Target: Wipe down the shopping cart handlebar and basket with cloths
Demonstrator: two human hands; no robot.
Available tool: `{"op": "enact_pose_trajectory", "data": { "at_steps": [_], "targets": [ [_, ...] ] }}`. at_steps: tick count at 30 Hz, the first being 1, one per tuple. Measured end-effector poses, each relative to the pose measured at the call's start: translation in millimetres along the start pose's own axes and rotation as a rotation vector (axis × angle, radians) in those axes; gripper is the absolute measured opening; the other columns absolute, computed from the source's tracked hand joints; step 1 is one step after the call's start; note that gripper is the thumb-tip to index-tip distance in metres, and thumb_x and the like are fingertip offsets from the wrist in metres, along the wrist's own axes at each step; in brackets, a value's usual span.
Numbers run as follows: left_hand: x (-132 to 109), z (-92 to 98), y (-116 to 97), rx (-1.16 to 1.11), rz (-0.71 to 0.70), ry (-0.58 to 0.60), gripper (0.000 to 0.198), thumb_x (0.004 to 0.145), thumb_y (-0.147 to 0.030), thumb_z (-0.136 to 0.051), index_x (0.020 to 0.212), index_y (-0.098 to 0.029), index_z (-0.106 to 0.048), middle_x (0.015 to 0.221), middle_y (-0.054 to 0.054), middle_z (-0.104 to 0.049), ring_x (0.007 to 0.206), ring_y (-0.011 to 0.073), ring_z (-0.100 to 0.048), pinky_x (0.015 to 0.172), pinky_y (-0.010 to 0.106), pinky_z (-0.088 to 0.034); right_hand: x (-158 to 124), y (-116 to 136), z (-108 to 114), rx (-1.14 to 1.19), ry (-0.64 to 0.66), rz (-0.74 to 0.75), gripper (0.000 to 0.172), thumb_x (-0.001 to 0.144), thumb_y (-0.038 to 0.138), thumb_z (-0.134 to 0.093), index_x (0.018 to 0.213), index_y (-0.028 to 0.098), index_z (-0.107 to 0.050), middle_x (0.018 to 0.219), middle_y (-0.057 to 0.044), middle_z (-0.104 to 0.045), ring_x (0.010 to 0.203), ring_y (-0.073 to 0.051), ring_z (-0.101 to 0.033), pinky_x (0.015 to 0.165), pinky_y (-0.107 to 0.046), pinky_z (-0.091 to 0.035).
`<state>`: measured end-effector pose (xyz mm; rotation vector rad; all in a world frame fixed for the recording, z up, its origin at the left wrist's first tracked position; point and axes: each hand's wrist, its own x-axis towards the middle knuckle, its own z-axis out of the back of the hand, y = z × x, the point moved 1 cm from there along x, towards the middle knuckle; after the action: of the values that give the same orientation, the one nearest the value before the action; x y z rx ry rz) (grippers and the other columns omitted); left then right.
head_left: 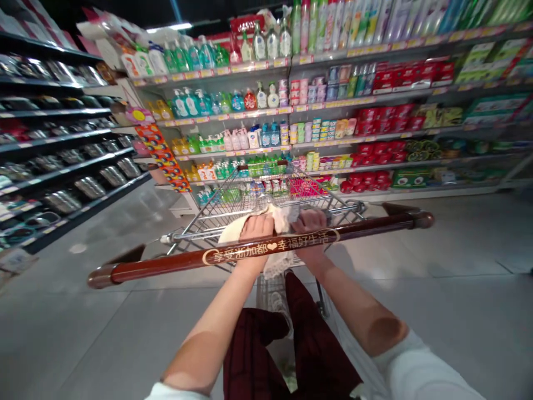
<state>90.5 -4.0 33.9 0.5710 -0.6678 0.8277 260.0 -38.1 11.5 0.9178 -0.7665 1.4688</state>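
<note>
A shopping cart point(208, 214) stands right in front of me, its brown handlebar point(162, 265) crossing over my wrists. Both hands reach beneath the bar to its far side. My left hand point(257, 226) is closed, fingers curled over a cream lace-edged cloth point(278, 262), which looks like part of a bag. My right hand point(310, 220) is also closed, at the cloth's right side by the cart's metal frame. Slight blur and shade hide its fingertips. Cloth hangs down between the two hands, below the handlebar.
Ahead, a long shelf unit point(254, 116) carries soap bottles, jars, spray cans and red boxes point(412, 76). To the left, dark shelves hold steel pots point(89, 188). An orange display strip point(160, 153) hangs at the shelf end. Grey tiled floor point(416, 311) surrounds the cart.
</note>
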Motion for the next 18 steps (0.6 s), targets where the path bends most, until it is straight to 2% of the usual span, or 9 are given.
{"op": "enact_pose_trajectory", "data": {
  "at_steps": [2, 5, 8, 11, 13, 15, 18],
  "targets": [
    [10.6, -3.9, -12.7, -0.006, 0.048, 0.032, 0.023, 0.092, -0.013, -0.041, 0.1, -0.017, -0.062, 0.086, 0.011, -0.064, 0.086, 0.027, -0.056, 0.077, 0.037, -0.043, -0.2, 7.1, -7.7, 0.007, 0.013, -0.005, 0.013, 0.088, 0.026, -0.052, 0.09, 0.024, -0.065, 0.097, -0.008, -0.06, 0.098, -0.023, -0.048, 0.096, -0.042, -0.035],
    [16.5, -7.4, -8.7, -0.048, 0.051, 0.07, 0.017, 0.089, -0.014, -0.045, 0.091, -0.018, -0.062, 0.08, 0.01, -0.062, 0.084, 0.028, -0.055, 0.073, 0.037, -0.042, -1.4, -9.9, -11.1, -0.001, 0.104, 0.099, 0.01, 0.087, 0.025, -0.055, 0.092, 0.024, -0.064, 0.103, -0.008, -0.061, 0.106, -0.024, -0.048, 0.102, -0.043, -0.033],
    [9.7, -8.4, 13.8, -0.028, 0.029, 0.087, 0.014, 0.087, -0.021, -0.049, 0.092, -0.018, -0.062, 0.081, 0.01, -0.062, 0.085, 0.0292, -0.055, 0.072, 0.038, -0.041, -3.9, -49.5, -2.8, -0.044, 0.127, 0.217, 0.011, 0.087, 0.022, -0.054, 0.093, 0.024, -0.063, 0.108, -0.007, -0.062, 0.109, -0.022, -0.048, 0.103, -0.04, -0.033],
    [-7.3, -6.9, 45.5, 0.017, 0.019, 0.087, 0.021, 0.088, -0.026, -0.047, 0.1, -0.017, -0.062, 0.087, 0.011, -0.064, 0.086, 0.0294, -0.054, 0.075, 0.039, -0.041, -7.5, -91.4, 8.8, -0.103, -0.008, 0.255, 0.012, 0.088, 0.021, -0.052, 0.094, 0.022, -0.063, 0.109, -0.007, -0.063, 0.109, -0.02, -0.05, 0.102, -0.039, -0.037],
    [-20.7, -4.7, 66.9, 0.033, 0.021, 0.049, 0.026, 0.09, -0.028, -0.044, 0.106, -0.016, -0.06, 0.091, 0.012, -0.064, 0.087, 0.029, -0.054, 0.077, 0.039, -0.041, -10.7, -110.3, 12.3, -0.108, -0.051, 0.269, 0.013, 0.089, 0.021, -0.052, 0.094, 0.02, -0.063, 0.108, -0.008, -0.064, 0.11, -0.02, -0.051, 0.101, -0.039, -0.039],
    [-32.4, -2.2, 83.5, 0.04, 0.03, -0.007, 0.027, 0.091, -0.03, -0.043, 0.106, -0.015, -0.06, 0.093, 0.013, -0.064, 0.088, 0.0291, -0.053, 0.078, 0.039, -0.041, -14.2, -117.4, 10.9, -0.078, -0.056, 0.256, 0.013, 0.089, 0.022, -0.051, 0.094, 0.02, -0.063, 0.108, -0.008, -0.065, 0.11, -0.021, -0.053, 0.1, -0.04, -0.04],
    [-41.8, 0.1, 93.0, 0.026, 0.082, -0.047, 0.024, 0.091, -0.032, -0.042, 0.099, -0.016, -0.059, 0.09, 0.013, -0.062, 0.088, 0.0293, -0.053, 0.078, 0.04, -0.04, -19.2, -105.4, 2.7, -0.031, -0.133, 0.133, 0.015, 0.09, 0.027, -0.05, 0.096, 0.02, -0.062, 0.107, -0.008, -0.066, 0.109, -0.022, -0.055, 0.102, -0.043, -0.039]
  ]
}}
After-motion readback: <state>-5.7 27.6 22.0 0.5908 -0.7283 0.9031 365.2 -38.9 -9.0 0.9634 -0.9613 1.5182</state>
